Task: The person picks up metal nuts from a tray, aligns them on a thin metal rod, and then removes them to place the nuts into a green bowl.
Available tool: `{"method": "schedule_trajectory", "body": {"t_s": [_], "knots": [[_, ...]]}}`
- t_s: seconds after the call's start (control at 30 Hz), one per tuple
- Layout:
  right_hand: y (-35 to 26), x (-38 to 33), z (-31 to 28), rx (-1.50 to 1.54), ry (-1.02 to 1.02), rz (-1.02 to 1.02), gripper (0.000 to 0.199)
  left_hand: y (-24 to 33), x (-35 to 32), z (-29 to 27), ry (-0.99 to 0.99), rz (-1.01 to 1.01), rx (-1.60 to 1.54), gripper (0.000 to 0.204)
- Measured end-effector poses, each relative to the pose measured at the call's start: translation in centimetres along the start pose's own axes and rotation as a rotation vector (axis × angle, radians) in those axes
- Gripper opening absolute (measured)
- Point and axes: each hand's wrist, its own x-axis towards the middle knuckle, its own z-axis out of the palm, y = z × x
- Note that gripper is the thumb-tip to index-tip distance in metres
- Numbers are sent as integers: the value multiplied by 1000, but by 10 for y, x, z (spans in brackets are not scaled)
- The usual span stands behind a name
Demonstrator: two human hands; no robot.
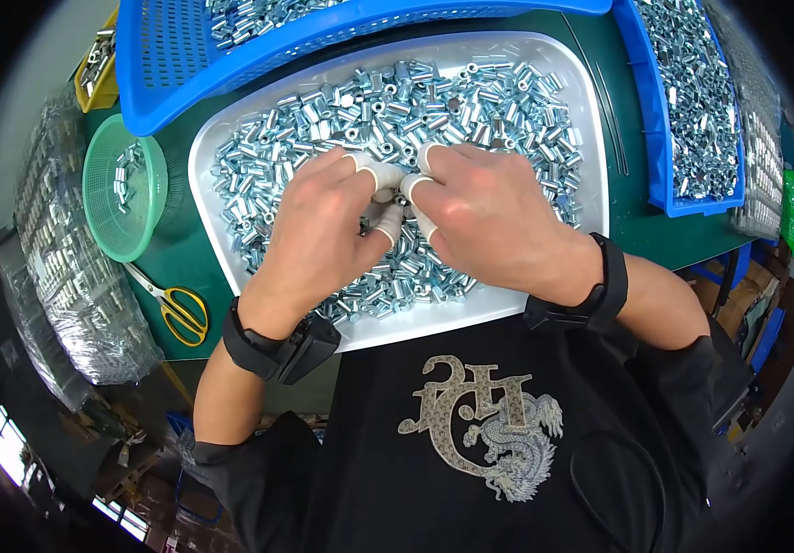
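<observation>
My left hand [328, 217] and my right hand [485, 212] meet fingertip to fingertip above a white tray [595, 198]. White finger cots cover several fingers and thumbs. Both hands are closed in a pinch, with a small metal sleeve [401, 198] showing between the fingertips; most of it is hidden. Some metal also glints behind the left fingers. The tray is heaped with loose, shiny, short metal sleeves [323, 115], some showing a hole in the end. Black bands sit on both wrists.
Beyond the tray stands a blue perforated basket [166, 83] of metal parts. A blue bin [701, 120] of similar parts is at right, beside two thin rods [607, 111]. At left are a green basket [97, 198], yellow-handled scissors [183, 315], a yellow bin [102, 92] and plastic-wrapped packs [83, 267].
</observation>
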Motion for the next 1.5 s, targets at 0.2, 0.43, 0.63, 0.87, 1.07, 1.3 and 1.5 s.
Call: {"method": "schedule_trajectory", "body": {"t_s": [0.2,0.43,0.63,0.87,1.07,1.3,1.5], "knots": [[-1,1,0,-69,-13,-6,14,0,-2,5,71,1,8,23],[4,5,0,-7,-19,-59,14,-6,-6,4,62,13,-57,25],[-2,0,-11,251,126,24,20,18,-19,-5,158,-122,-204,27],[-5,-22,-23,452,144,23,23,40,-26,2,211,-149,-372,30],[-8,-43,-43,739,-57,250,20,50,-31,10,141,-169,-577,31],[-2,-55,-46,967,-71,418,20,55,-26,14,115,-199,-659,34],[-2,-54,-41,1038,18,440,19,56,-25,15,165,-158,-661,34]]}}
